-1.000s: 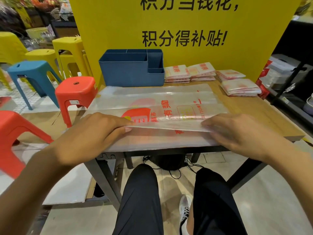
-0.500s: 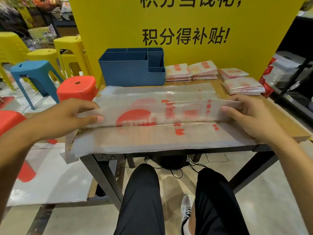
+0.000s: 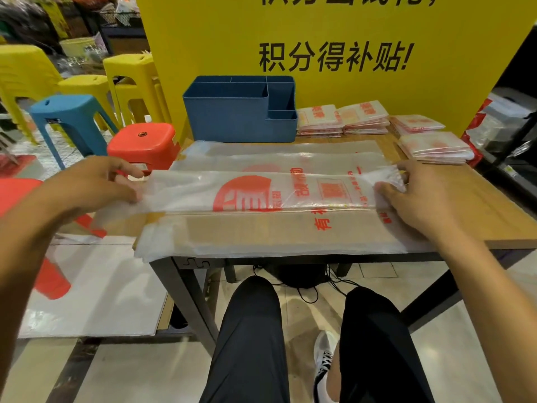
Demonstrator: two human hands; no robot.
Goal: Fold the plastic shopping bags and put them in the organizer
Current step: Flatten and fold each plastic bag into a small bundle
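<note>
A translucent plastic shopping bag (image 3: 247, 193) with red print is stretched lengthwise just above the wooden table (image 3: 491, 216). My left hand (image 3: 96, 181) pinches its left end and my right hand (image 3: 418, 193) pinches its right end. Under it more flat bags (image 3: 261, 231) lie spread over the table, overhanging the near left edge. The blue organizer (image 3: 241, 120) stands at the back of the table with several compartments; I see nothing inside it. Stacks of folded bags (image 3: 343, 119) lie to its right.
A yellow sign board (image 3: 319, 30) rises behind the table. Red (image 3: 142, 141), blue (image 3: 69, 112) and yellow stools (image 3: 130, 71) crowd the left. White sheets (image 3: 96, 289) lie on the floor at left. Shelving (image 3: 511, 132) stands at the right. My legs are under the table.
Both hands went from pressing the bag flat near the front edge to gripping its ends, then lifted the top bag and drew it taut over the pile.
</note>
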